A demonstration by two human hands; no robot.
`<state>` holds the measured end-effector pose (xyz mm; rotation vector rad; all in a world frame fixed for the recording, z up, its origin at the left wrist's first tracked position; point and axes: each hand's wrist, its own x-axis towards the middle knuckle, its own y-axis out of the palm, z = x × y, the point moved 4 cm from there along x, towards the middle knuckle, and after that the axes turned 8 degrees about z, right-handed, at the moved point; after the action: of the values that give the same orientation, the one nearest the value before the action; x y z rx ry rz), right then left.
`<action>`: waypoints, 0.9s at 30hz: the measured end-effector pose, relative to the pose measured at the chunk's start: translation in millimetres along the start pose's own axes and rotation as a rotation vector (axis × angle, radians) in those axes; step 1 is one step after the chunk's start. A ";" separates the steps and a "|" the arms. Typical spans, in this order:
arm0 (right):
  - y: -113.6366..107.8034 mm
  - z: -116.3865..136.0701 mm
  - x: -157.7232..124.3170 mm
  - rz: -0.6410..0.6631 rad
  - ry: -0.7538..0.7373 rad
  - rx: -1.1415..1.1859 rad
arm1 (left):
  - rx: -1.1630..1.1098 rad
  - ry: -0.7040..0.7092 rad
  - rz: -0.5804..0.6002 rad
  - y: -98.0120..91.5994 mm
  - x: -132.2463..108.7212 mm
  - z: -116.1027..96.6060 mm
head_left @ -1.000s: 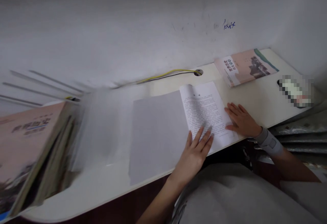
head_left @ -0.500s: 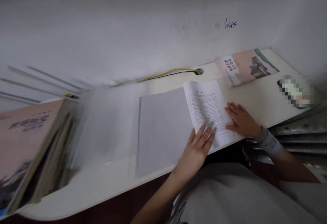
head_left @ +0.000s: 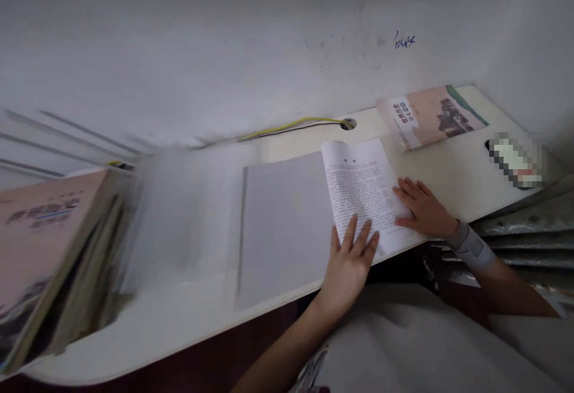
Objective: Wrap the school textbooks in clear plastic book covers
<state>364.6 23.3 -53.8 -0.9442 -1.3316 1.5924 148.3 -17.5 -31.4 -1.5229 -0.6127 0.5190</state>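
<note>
An open book point(head_left: 365, 183) lies on the desk in front of me, its right page printed with dense lines of text. The left side point(head_left: 282, 219) of the book is plain grey with no print that I can make out. My left hand point(head_left: 352, 261) rests on the lower part of the printed page, fingers spread. Along that page's right edge lies my right hand point(head_left: 424, 207), flat with its fingers stretched out; a grey band point(head_left: 469, 246) circles the wrist. Neither hand grips anything.
A pink textbook point(head_left: 430, 118) lies at the back right, and a pixelated phone-like object point(head_left: 515, 163) near the right end. More books point(head_left: 49, 237) stand piled at the left, blurred. A yellow cable point(head_left: 296, 122) runs along the wall into a round hole point(head_left: 348, 124).
My left hand has shifted slightly on the page, its fingers spread wider. My right hand stays at the page's edge. The view has moved a little.
</note>
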 end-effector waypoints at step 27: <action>1.0 -2.1 0.3 -0.006 0.004 0.012 | -0.078 0.025 -0.067 -1.1 1.2 0.8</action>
<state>366.3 24.2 -55.2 -0.9353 -1.3195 1.5915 148.6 -16.1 -30.4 -1.5745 -0.6691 0.4282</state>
